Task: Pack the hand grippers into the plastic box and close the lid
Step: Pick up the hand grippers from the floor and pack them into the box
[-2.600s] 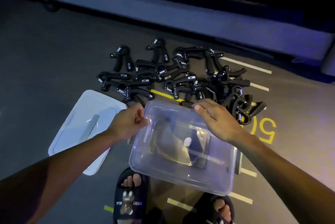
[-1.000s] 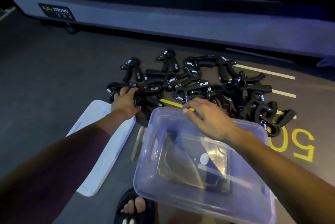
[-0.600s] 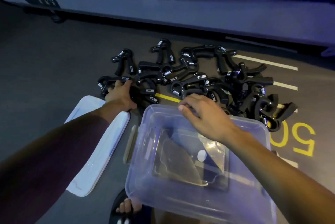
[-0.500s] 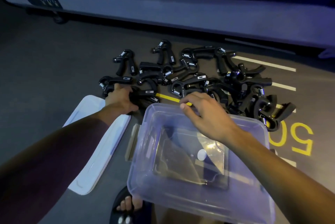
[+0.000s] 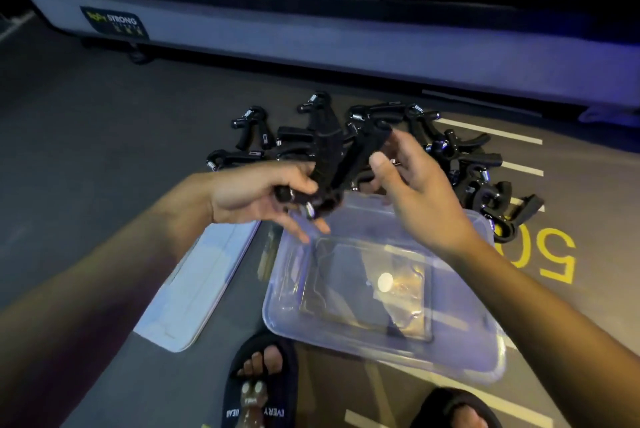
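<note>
Hand grippers lie heaped on the floor just behind the plastic box. One gripper hangs above the box's far rim, the left hand grasping its spring end, the right hand released beside it. Best lay it flat against a box wall, sparing room. The lid waits left of the box.

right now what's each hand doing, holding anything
Left hand: holds a black hand gripper over the box.
Right hand: fingers straight, touching that gripper's far handle, not curled round it.
</note>
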